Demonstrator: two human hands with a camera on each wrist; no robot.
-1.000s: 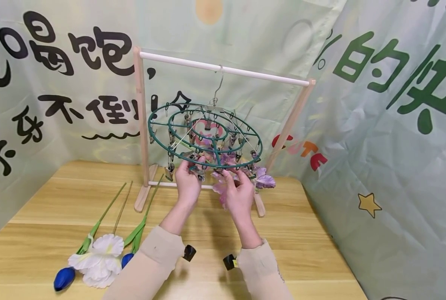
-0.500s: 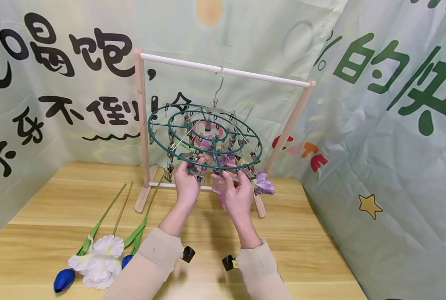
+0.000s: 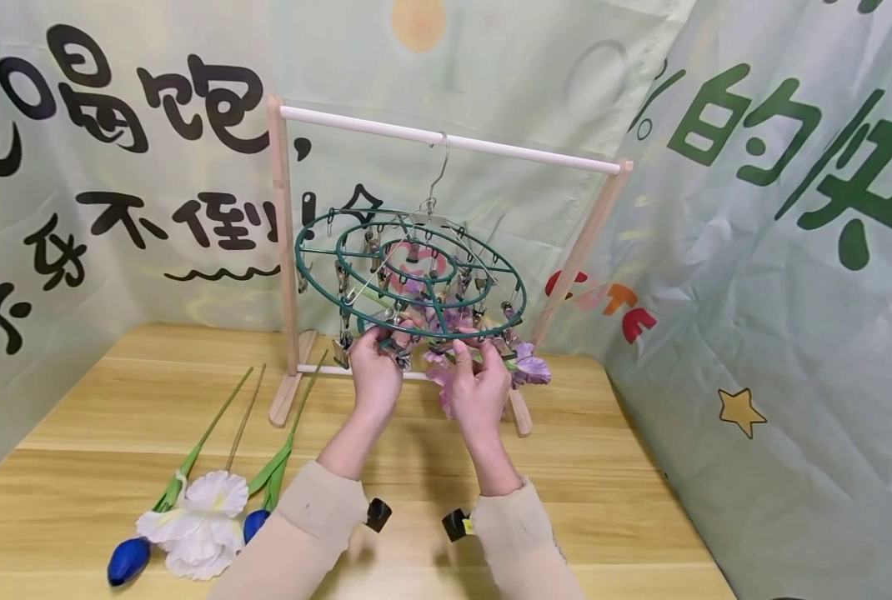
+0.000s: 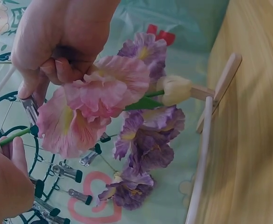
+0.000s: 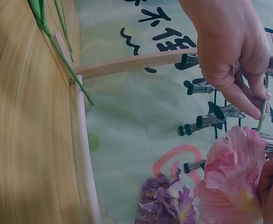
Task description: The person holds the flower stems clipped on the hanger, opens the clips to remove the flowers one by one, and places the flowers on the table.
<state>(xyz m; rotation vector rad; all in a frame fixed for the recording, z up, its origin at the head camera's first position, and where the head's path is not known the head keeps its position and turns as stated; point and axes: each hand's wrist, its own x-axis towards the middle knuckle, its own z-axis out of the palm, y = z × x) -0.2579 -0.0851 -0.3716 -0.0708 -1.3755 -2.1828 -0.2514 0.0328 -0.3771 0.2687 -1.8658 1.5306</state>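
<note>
A green ring clip hanger hangs by its metal hook from the white rod of a wooden rack. Below its front rim, my left hand pinches the green stem of a pink artificial flower. Close beside it, my right hand pinches a metal clip at the stem, just behind the bloom. Whether the clip's mouth encloses the stem is hard to tell. Purple flowers and a cream tulip are around the hanger's right side.
On the table's left lie a white flower and two blue tulips, one nearer the edge. Several unused-looking clips dangle from the rings. A printed cloth encloses the table's back and sides.
My right hand has shifted slightly to the right under the rim. A few dangling clips at the front left have swung slightly. The flowers on the table have not moved.
</note>
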